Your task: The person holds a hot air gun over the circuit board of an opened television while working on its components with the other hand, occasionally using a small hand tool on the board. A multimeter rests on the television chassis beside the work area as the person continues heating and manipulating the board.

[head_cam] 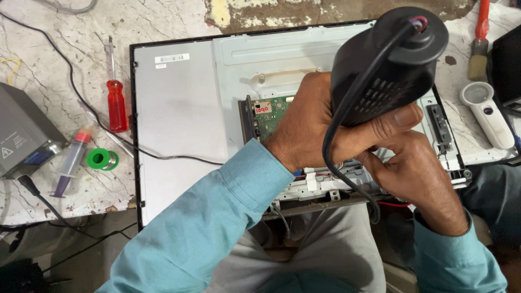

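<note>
Head view, looking straight down over the bench. The left hand (320, 122) is wrapped tight around a black handheld tool (388, 59), fingers and thumb closed about its lower body just below the vent slots. It sits raised above the opened monitor back panel (179, 108), near the panel's right side. Bulky, rounded, matte plastic: it looks rigid and moderately weighty, top-heavy toward the round cap, so that mid-body grip seems the sensible hold. The slotted grille gives some purchase; the smooth dome above would be slippery.

Its black cord (339, 146) leaves the cap, runs down across the body and loops under the hands. Limp and rubbery, likely to snag on the panel edge.

The right hand (412, 173) sits just beneath, fingers curled inward, touching the left thumb area; whether it pinches anything I cannot tell, the fingertips are hidden.

Under the hands, a green circuit board (274, 114) peeks out, thin and fragile, bolted on pale sheet metal, stiff with pressed ribs.

Left on the cracked marble bench (54, 54): a red-handled screwdriver (115, 100), glossy hard plastic; a syringe (73, 157) with purple tip; a green solder spool (101, 159); a grey metal box (21, 135). Right: a white magnifier (485, 111) and a brush (478, 43) with an orange handle.
</note>
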Action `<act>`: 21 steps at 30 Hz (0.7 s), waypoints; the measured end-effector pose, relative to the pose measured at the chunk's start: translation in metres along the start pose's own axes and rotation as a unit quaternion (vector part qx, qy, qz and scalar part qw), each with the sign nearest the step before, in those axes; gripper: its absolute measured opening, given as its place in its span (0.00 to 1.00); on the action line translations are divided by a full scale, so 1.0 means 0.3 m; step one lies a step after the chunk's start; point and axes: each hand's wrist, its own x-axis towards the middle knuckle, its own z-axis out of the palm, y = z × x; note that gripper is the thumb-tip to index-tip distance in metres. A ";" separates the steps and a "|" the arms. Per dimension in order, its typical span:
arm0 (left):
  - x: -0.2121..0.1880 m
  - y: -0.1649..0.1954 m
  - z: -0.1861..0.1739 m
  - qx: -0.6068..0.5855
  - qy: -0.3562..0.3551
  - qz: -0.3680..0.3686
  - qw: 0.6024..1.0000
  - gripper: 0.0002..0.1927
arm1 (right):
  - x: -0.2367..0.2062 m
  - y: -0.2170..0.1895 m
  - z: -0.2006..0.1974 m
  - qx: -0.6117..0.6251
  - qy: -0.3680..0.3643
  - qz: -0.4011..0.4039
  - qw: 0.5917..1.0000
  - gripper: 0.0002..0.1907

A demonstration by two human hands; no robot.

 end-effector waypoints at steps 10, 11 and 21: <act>-0.006 0.008 0.001 -0.008 0.001 0.005 1.000 0.23 | 0.001 0.001 -0.003 -0.014 -0.007 0.017 1.000 0.10; -0.005 0.008 0.001 -0.005 0.000 -0.003 1.000 0.23 | 0.001 0.003 -0.003 -0.017 -0.010 0.028 0.999 0.10; -0.004 0.012 0.001 -0.007 0.005 -0.003 1.000 0.23 | 0.004 -0.014 -0.004 -0.007 0.014 0.006 1.000 0.14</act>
